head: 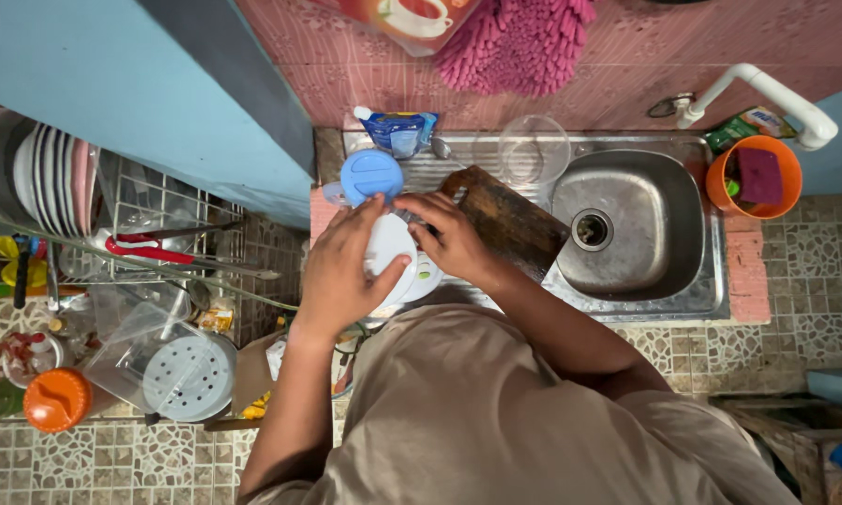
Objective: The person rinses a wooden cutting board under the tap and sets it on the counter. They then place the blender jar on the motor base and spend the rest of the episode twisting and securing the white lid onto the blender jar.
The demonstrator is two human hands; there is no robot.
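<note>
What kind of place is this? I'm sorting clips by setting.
Likely a home kitchen's dishwashing corner: a steel sink with a white tap, a rack of plates, and both hands on a white dish.

Person wears a loose beige short-sleeved shirt, fabric creased across the chest; both forearms bare, no watch, rings or gloves visible on either hand.

A home kitchen: steel sink [626, 224], dish rack [159, 215], tiled counter [813, 271].
</note>
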